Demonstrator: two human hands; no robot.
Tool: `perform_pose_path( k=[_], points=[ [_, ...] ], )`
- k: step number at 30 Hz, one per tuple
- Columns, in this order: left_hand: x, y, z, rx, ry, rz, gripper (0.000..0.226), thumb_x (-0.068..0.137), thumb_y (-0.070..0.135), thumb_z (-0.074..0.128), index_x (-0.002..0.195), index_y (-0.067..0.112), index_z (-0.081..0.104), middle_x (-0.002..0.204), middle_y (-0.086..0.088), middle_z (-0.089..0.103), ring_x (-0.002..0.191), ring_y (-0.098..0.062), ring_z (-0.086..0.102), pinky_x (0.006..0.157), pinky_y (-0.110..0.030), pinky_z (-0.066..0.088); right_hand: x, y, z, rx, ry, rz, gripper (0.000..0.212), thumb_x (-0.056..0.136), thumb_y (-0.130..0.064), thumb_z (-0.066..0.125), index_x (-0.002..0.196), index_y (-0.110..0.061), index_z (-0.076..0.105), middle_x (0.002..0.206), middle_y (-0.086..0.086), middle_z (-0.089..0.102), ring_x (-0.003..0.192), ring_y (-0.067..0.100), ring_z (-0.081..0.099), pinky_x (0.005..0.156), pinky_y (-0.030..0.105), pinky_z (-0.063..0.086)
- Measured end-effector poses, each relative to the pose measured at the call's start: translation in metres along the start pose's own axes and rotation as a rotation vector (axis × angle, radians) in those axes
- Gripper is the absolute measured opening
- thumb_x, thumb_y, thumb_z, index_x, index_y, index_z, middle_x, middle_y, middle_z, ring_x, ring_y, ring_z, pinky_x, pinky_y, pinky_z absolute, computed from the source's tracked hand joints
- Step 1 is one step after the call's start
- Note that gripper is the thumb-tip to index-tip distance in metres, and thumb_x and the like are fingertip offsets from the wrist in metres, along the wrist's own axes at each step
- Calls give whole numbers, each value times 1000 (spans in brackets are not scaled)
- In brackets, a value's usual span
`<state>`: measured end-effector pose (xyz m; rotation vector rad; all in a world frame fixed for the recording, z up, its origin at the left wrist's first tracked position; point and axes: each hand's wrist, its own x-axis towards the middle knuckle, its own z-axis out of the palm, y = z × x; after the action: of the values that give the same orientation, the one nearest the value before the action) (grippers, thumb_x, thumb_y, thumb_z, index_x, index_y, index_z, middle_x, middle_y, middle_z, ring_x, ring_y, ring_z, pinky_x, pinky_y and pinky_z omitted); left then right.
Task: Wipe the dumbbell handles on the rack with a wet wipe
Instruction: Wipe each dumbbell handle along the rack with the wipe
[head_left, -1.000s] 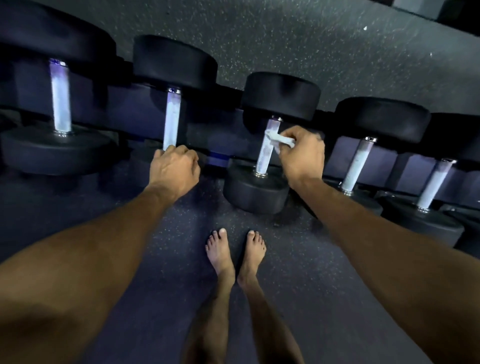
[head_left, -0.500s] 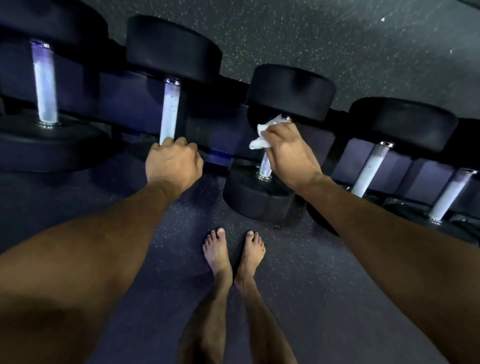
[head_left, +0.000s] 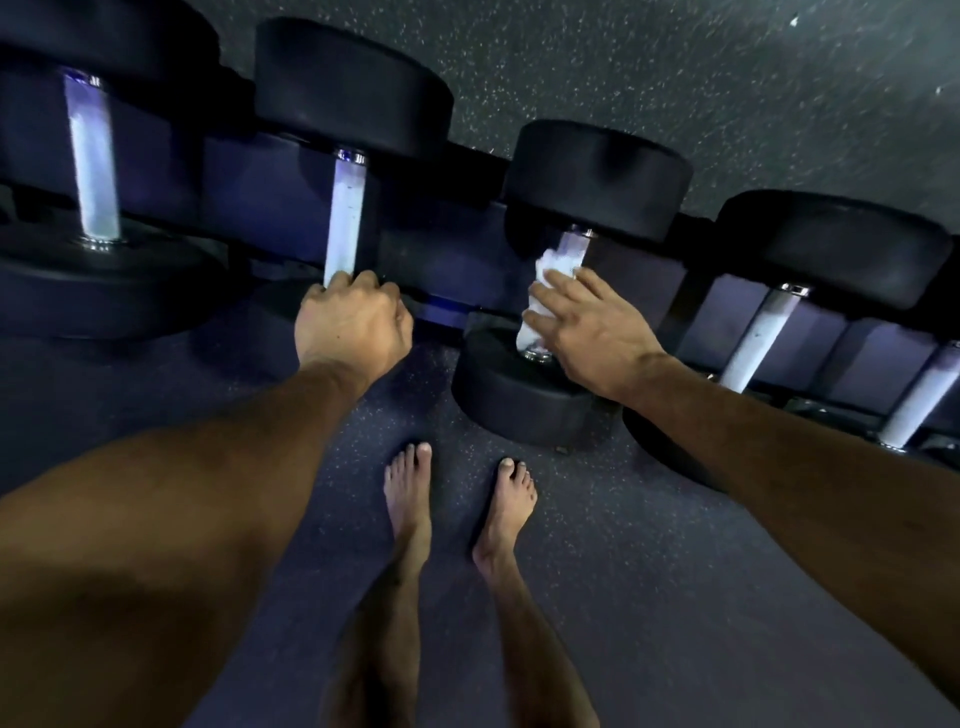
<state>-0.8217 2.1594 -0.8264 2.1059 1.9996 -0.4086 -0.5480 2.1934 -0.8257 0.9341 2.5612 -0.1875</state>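
Several black dumbbells with pale metal handles lie in a row on a dark rack. My left hand grips the near end of the second dumbbell's handle. My right hand is wrapped round the third dumbbell's handle, holding a white wet wipe against it. The wipe covers most of that handle down to the near collar. The handle under my fingers is hidden.
More dumbbell handles stand at the far left and the right, with another at the right edge. My bare feet stand on the speckled rubber floor just before the rack.
My right hand has slid the wipe down the third handle from its far end toward the near collar. My left hand has kept its grip on the second handle.
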Motion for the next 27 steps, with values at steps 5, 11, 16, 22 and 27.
perform_pose_path(
  k=[5, 11, 16, 22, 27],
  points=[
    [0, 1, -2, -7, -6, 5, 32, 92, 30, 46, 86, 8, 69, 82, -11, 63, 81, -37, 59, 68, -42, 46, 2, 16, -15, -105, -93, -134, 48, 92, -23, 42, 138, -20, 55, 147, 11, 48, 142, 30, 35, 119, 51, 18],
    [0, 0, -1, 3, 1, 10, 33, 92, 30, 45, 86, 8, 68, 83, -12, 63, 81, -37, 59, 68, -42, 46, 5, 17, -10, -101, -71, -1, 55, 92, -21, 47, 146, -15, 45, 157, 14, 33, 148, 33, 24, 120, 50, 17],
    [1, 0, 0, -2, 9, 9, 33, 92, 30, 46, 85, 7, 68, 83, -12, 63, 80, -37, 59, 67, -41, 44, 0, 0, -15, -123, -271, -182, 55, 94, -25, 32, 148, -22, 41, 158, 4, 34, 150, 25, 20, 120, 46, -4],
    [0, 1, 0, -5, 8, 14, 33, 93, 30, 46, 85, 7, 68, 83, -12, 63, 81, -37, 59, 67, -42, 45, 11, 25, -28, -16, 2, 38, 54, 84, -19, 28, 119, -1, 65, 133, 21, 59, 130, 39, 50, 107, 49, 39],
    [0, 1, 0, 0, 11, 15, 34, 93, 30, 46, 85, 6, 68, 83, -12, 63, 81, -37, 59, 67, -41, 44, -11, -3, -2, -32, -59, -157, 45, 87, -20, 37, 114, -10, 71, 130, 12, 64, 123, 33, 57, 103, 45, 44]
  ],
)
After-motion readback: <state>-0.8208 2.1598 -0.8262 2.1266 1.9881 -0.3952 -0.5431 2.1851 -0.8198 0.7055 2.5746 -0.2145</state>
